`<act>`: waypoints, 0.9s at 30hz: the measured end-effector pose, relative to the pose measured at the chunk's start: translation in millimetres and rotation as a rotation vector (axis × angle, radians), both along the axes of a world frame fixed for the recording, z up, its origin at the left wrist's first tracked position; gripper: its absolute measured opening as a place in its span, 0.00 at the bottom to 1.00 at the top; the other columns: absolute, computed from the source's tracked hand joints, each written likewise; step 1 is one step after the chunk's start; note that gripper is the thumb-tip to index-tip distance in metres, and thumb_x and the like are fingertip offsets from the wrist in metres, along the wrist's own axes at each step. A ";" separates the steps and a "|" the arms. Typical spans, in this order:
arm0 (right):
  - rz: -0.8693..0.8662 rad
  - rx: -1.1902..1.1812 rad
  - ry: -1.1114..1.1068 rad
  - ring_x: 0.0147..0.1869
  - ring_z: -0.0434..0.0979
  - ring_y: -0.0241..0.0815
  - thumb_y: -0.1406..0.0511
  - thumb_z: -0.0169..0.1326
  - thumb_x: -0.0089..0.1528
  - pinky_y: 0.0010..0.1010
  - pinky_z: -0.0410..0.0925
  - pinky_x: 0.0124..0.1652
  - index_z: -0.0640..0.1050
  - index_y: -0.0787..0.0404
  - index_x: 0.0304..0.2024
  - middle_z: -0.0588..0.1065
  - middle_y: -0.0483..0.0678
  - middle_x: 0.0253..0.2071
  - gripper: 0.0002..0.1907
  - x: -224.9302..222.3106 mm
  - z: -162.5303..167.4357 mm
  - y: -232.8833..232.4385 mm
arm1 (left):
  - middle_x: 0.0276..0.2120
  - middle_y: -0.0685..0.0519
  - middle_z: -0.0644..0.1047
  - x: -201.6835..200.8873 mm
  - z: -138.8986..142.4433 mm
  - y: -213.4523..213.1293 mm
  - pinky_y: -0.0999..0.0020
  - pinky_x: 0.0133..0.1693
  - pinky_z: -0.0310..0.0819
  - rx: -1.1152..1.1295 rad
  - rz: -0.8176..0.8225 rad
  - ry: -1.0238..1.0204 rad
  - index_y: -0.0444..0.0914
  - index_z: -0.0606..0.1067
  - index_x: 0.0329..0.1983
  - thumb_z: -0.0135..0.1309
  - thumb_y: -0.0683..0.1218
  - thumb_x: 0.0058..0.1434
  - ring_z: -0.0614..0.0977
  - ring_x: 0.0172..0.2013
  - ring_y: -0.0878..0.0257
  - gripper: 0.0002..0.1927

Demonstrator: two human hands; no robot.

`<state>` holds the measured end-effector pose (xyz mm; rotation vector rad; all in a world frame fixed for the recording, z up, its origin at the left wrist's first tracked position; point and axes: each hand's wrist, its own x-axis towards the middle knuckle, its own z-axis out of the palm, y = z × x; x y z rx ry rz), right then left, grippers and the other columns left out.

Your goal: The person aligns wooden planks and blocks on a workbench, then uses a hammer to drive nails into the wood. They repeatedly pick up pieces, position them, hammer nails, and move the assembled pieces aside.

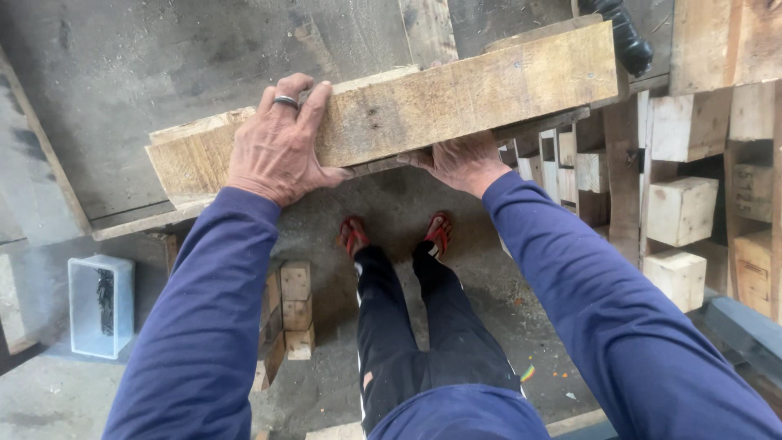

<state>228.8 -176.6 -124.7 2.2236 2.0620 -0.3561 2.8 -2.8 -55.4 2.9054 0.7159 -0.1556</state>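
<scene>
A rough wooden plank (456, 94) lies slanted across the near edge of a grey worktable (163, 73). My left hand (277, 147), with a ring on one finger, grips the plank's left part from above, fingers curled over its far edge. Under the plank's near edge sits my right hand (463, 161), holding it from below, its fingers hidden by the wood. Both arms wear dark blue sleeves. Below, my feet stand in red sandals (395, 234) on the concrete floor.
A pallet frame with wooden blocks (680, 210) stands at the right. Short wooden blocks (295, 310) are stacked on the floor left of my legs. A clear plastic box (101, 305) sits at far left. A black ribbed hose (623, 33) hangs at the top right.
</scene>
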 end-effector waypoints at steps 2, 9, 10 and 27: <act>-0.009 0.006 -0.005 0.67 0.68 0.52 0.31 0.32 0.68 0.45 0.66 0.63 0.60 0.61 0.74 0.64 0.57 0.67 0.49 -1.3 -0.2 0.9 | 0.59 0.50 0.65 1.7 2.7 -0.4 0.62 0.53 0.76 -0.026 0.014 -0.014 0.41 0.62 0.72 0.72 0.74 0.33 0.70 0.55 0.53 0.66; -0.109 0.068 0.165 0.46 0.73 0.49 0.28 0.36 0.62 0.40 0.68 0.48 0.72 0.62 0.53 0.72 0.56 0.47 0.47 3.6 -9.1 -8.2 | 0.58 0.51 0.71 3.0 8.0 -1.2 0.62 0.53 0.75 -0.105 0.036 -0.001 0.42 0.62 0.72 0.73 0.73 0.33 0.71 0.53 0.53 0.66; -0.203 -0.079 0.252 0.43 0.72 0.46 0.29 0.37 0.63 0.38 0.68 0.48 0.73 0.62 0.44 0.72 0.55 0.42 0.44 3.2 -10.9 -14.6 | 0.57 0.50 0.71 2.3 7.5 -1.3 0.62 0.53 0.75 -0.104 0.035 0.014 0.42 0.62 0.73 0.73 0.72 0.34 0.71 0.53 0.52 0.65; -0.952 0.669 1.308 0.25 0.50 0.28 0.44 0.62 0.65 0.24 0.50 0.25 0.60 0.45 0.19 0.56 0.33 0.20 0.31 -26.9 -1.8 -33.2 | 0.61 0.47 0.70 -9.0 -18.0 2.5 0.62 0.59 0.72 0.008 -0.058 -0.179 0.37 0.63 0.72 0.71 0.71 0.39 0.71 0.56 0.51 0.62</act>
